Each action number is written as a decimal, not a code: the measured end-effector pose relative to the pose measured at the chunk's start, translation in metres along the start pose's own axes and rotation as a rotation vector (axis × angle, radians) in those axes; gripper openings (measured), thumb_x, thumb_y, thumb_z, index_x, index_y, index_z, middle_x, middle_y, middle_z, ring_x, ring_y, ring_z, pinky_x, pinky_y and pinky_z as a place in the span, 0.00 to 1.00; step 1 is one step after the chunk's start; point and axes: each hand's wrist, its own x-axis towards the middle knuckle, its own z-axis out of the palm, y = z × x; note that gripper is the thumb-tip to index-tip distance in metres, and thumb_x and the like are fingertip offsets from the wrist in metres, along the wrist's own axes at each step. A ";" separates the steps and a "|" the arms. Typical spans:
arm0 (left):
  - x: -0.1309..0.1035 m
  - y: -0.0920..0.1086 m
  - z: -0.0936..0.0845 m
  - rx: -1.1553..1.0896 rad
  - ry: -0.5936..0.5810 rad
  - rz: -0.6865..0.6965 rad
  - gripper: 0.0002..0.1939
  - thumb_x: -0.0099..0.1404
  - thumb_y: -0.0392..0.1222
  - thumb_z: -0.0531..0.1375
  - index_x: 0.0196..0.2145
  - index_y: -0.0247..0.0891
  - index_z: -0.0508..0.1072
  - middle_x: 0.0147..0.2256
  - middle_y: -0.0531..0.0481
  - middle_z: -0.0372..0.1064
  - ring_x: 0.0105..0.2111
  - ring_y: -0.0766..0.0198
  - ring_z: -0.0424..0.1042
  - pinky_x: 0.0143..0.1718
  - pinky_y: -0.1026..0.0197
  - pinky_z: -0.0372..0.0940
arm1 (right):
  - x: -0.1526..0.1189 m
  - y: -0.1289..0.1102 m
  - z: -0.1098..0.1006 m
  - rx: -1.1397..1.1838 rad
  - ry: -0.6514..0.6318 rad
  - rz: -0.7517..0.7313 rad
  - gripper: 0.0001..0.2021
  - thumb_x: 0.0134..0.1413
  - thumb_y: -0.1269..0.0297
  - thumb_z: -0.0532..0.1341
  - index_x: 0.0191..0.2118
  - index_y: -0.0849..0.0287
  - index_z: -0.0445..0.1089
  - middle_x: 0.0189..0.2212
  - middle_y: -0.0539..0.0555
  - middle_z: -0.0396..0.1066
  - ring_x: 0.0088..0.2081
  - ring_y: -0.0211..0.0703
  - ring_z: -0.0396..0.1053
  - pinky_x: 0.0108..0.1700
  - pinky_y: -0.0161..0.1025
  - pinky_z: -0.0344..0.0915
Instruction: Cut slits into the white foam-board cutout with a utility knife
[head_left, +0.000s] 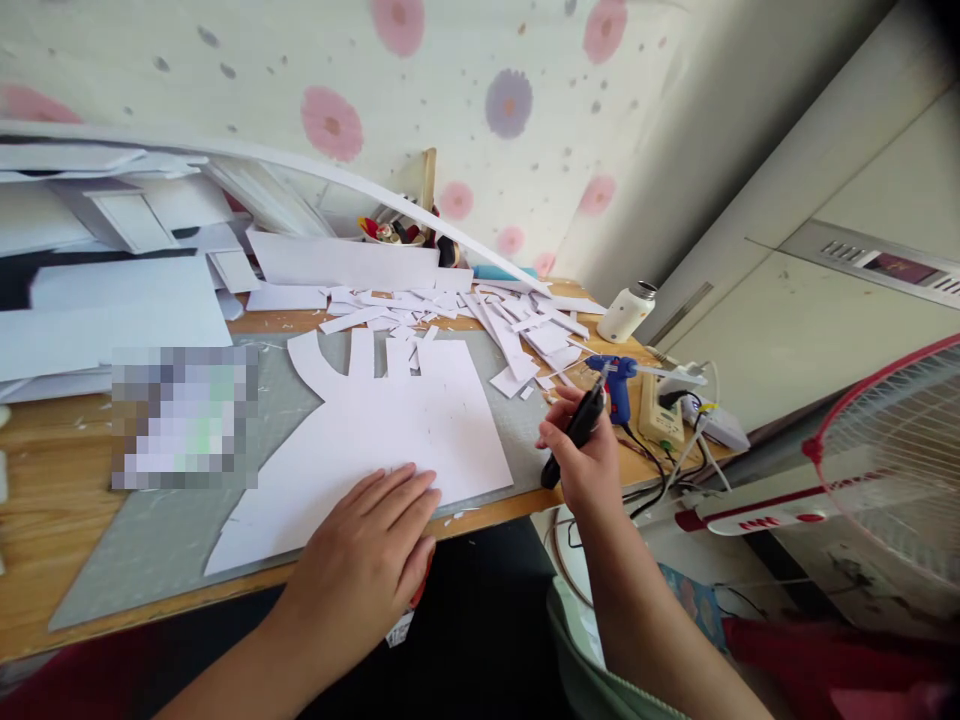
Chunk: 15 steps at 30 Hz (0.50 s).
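Center: white sheet [405, 425], grey mat [172, 525]. Center right: black tool [587, 412], blue glue gun [619, 375]. Top: white wall [450, 90], pink-and-purple flower pattern.

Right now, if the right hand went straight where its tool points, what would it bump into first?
Probably the glue gun: the right hand aims the tool that way. How far off is unclear here.

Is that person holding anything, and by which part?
Yes: the right hand grips a black pen-shaped tool around the middle of its barrel. The left hand lies open on the white cut-out sheet, gripping nothing visible.
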 end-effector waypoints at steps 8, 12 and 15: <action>0.004 0.000 0.008 -0.046 0.015 0.072 0.17 0.67 0.32 0.55 0.53 0.32 0.71 0.54 0.45 0.71 0.56 0.52 0.67 0.54 0.45 0.66 | 0.001 0.013 -0.006 0.053 0.082 0.133 0.38 0.58 0.54 0.61 0.69 0.44 0.41 0.39 0.53 0.74 0.27 0.40 0.74 0.26 0.38 0.71; 0.002 0.001 0.009 -0.070 0.038 0.061 0.16 0.68 0.33 0.55 0.52 0.32 0.71 0.53 0.46 0.72 0.55 0.52 0.67 0.56 0.47 0.63 | 0.001 0.006 -0.001 0.142 -0.007 0.199 0.36 0.58 0.53 0.62 0.68 0.43 0.46 0.41 0.55 0.77 0.27 0.42 0.76 0.25 0.37 0.70; 0.002 0.002 0.009 -0.074 0.040 0.049 0.16 0.69 0.37 0.55 0.52 0.33 0.72 0.53 0.46 0.72 0.56 0.52 0.67 0.57 0.48 0.61 | 0.002 -0.001 0.005 0.207 -0.037 0.235 0.31 0.56 0.51 0.63 0.64 0.44 0.55 0.42 0.55 0.78 0.29 0.44 0.77 0.27 0.37 0.71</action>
